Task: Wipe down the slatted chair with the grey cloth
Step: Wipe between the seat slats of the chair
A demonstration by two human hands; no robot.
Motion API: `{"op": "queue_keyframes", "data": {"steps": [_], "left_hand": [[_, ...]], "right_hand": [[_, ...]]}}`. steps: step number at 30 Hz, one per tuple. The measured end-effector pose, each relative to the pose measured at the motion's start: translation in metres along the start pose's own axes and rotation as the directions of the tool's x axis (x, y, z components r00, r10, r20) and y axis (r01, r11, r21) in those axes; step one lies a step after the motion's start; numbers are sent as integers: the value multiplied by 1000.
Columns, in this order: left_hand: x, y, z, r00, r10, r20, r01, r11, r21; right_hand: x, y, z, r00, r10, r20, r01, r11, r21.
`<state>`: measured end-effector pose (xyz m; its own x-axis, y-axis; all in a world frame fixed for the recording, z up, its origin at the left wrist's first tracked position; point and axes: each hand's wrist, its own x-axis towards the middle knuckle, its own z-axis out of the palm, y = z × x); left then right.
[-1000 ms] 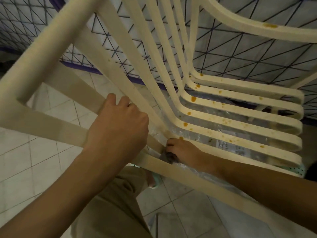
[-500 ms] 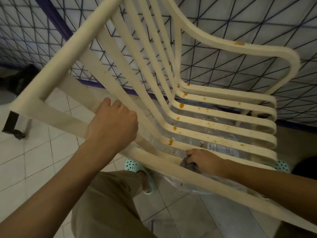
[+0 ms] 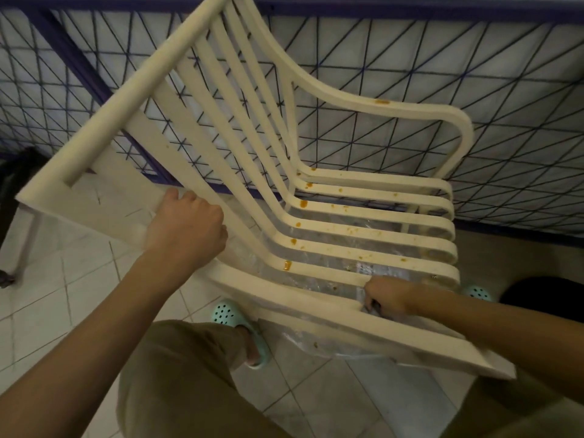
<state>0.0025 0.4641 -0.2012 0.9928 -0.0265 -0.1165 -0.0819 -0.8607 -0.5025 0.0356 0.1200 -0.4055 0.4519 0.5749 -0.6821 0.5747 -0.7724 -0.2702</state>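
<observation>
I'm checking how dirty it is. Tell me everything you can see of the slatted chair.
The cream plastic-looking slatted chair has long slats bending from backrest into seat, and a curved armrest on the far side. Orange-brown spots dot the seat slats and armrest. The left hand grips its backrest; the right hand holds a grey cloth against the near seat edge.

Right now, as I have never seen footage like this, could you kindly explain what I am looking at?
There is no machine here. One camera worn on a person's head looks down at their own bare hands. The left hand grips a bar of the cream slatted chair, seen above a tiled floor. The right hand holds the grey cloth, mostly hidden, against the near edge of the seat. Orange stains dot the seat slats, and clear plastic sheeting lies beneath them.
</observation>
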Motion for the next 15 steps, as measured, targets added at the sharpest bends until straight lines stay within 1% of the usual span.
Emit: {"op": "queue_keyframes", "data": {"steps": [2, 7, 11, 15], "left_hand": [[-1, 0, -1, 1000, 1, 12, -1, 1000, -7], [0, 0, -1, 1000, -4, 6, 4, 1000, -5], [0, -1, 3, 996, -7, -85, 0, 996, -87], [1, -1, 10, 988, -8, -152, -13, 990, -140]], "right_hand": [[15, -14, -5, 999, -45, -10, 45, 999, -16], [49, -36, -14, 995, -92, -39, 90, 994, -60], [67, -57, -23, 984, -159, -75, 153, 985, -78], [84, -74, -21, 977, -172, -125, 174, 985, 5]]}}
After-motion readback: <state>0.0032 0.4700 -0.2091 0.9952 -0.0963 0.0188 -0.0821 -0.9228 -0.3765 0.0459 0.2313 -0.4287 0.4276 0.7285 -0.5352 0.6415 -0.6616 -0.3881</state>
